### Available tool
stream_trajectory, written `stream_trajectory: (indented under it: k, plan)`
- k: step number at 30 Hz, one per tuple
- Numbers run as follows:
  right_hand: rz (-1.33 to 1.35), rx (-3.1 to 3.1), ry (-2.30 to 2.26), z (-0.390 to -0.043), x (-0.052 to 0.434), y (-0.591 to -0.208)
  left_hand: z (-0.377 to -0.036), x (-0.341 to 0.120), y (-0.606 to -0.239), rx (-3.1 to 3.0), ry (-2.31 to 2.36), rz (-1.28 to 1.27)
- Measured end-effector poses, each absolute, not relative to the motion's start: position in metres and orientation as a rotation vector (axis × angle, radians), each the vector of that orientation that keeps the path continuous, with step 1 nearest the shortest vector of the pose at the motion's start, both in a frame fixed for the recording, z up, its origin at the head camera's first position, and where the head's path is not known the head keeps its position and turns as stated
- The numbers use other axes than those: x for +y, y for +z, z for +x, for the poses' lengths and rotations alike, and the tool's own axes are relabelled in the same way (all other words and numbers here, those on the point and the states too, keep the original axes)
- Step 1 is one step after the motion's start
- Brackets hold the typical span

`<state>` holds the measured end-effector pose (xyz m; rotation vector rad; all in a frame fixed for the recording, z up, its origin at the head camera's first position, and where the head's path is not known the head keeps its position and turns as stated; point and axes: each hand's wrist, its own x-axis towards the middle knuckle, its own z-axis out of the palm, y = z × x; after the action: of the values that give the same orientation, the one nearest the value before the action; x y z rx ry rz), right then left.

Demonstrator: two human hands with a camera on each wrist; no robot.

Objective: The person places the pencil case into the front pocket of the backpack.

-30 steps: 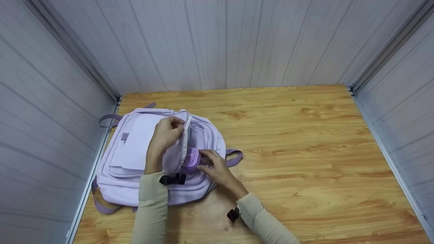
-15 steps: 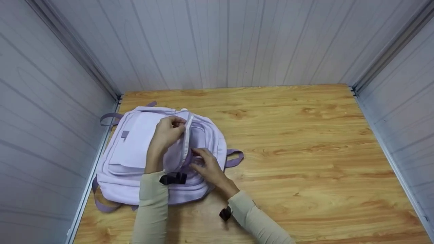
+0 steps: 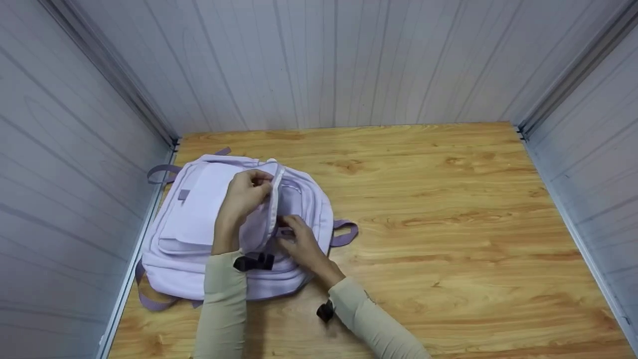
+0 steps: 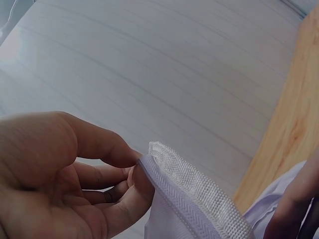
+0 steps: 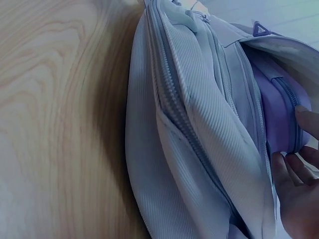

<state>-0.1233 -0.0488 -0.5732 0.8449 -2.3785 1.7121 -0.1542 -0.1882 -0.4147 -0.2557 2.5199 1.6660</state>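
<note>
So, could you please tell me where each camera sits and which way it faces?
Head: above, looking down at the lilac backpack on the wooden table; both forearms show.
Left wrist: beside the left hand, facing the wall; its fingers pinch the zipper edge.
Right wrist: low over the table, facing the backpack's side; right hand touches a purple case.
All three views show the backpack.

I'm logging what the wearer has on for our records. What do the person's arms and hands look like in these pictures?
Both arms wear long, snug beige sleeves down to the wrists. A small black device is strapped at each wrist: left, right. The left hand and right hand are bare, without gloves.
</note>
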Motion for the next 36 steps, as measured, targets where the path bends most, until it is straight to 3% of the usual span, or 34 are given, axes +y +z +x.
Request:
stream_trajectory:
  k: [29,36]
  plan:
    - [0.655,-2.553,1.575,-0.124,-0.064,-0.568,-0.152,-0.187,-0.418,2.536,1.7,-0.266]
    - [0.719,-2.527,1.608,-0.122,-0.06,-0.565,-0.153,-0.188,-0.419,2.537,1.723,-0.274]
